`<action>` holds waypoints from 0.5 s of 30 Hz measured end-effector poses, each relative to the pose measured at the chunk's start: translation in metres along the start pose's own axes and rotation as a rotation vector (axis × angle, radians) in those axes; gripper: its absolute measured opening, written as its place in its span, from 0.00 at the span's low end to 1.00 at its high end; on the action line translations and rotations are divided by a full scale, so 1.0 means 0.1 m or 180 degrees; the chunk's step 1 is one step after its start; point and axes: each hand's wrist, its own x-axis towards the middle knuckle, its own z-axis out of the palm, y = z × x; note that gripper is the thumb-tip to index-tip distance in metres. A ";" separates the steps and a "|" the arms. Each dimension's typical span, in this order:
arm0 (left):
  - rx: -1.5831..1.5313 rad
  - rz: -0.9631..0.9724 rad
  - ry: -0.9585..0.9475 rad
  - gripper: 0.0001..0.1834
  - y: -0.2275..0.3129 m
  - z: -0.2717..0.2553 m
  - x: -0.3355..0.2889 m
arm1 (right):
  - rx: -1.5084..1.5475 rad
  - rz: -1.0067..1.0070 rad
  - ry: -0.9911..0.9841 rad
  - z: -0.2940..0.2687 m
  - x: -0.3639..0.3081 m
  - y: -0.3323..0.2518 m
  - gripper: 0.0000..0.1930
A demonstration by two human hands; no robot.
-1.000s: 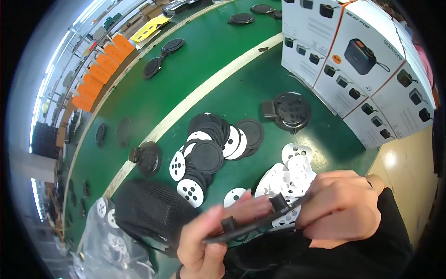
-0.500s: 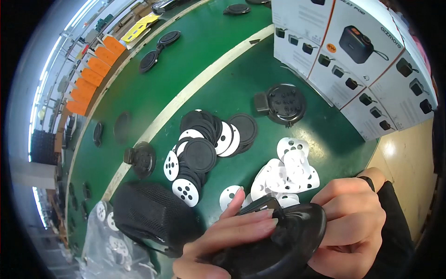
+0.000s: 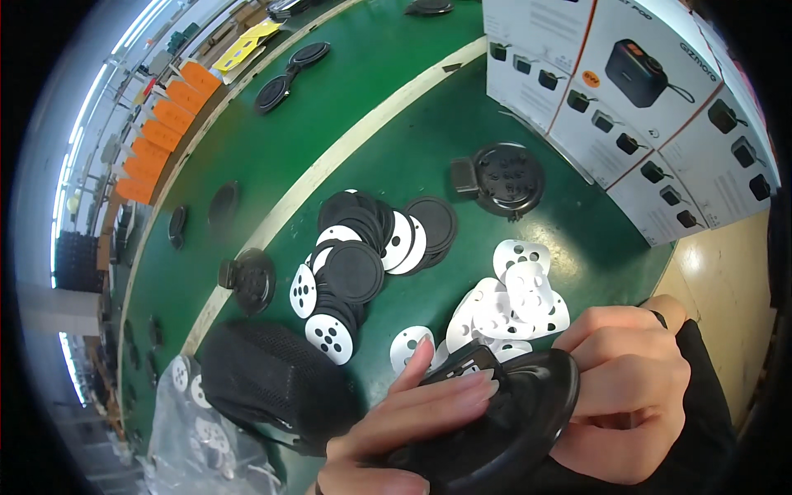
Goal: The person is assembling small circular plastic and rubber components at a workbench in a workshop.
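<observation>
A round, glossy black plastic part (image 3: 528, 421) with a rectangular block on one side is held low in front of me. My left hand (image 3: 412, 421) lies across it, fingers stretched over its face beside the block. Curled fingers of my right hand (image 3: 627, 388) grip its right edge; their tips are hidden. Just beyond lies a loose pile of white discs with holes (image 3: 495, 309). Farther left, black round pads (image 3: 355, 272) are heaped, some showing white holed faces. A black mesh-covered case (image 3: 276, 379) sits left of my left hand.
Similar black round parts rest on the green table (image 3: 510, 180) and by the pale strip (image 3: 254, 282). White printed boxes (image 3: 635, 91) stand at the far right. A clear plastic bag (image 3: 198, 437) with white discs lies lower left. Orange bins (image 3: 153, 148) line the far left.
Black parts beyond the pale strip have shifted slightly away and to the right. Both hands keep their hold on the round part, with only slight movement.
</observation>
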 end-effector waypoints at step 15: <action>0.0499 -0.0130 0.1546 0.21 -0.08 0.19 -0.23 | 0.0240 0.0511 -0.0312 0.01 0.05 0.09 0.11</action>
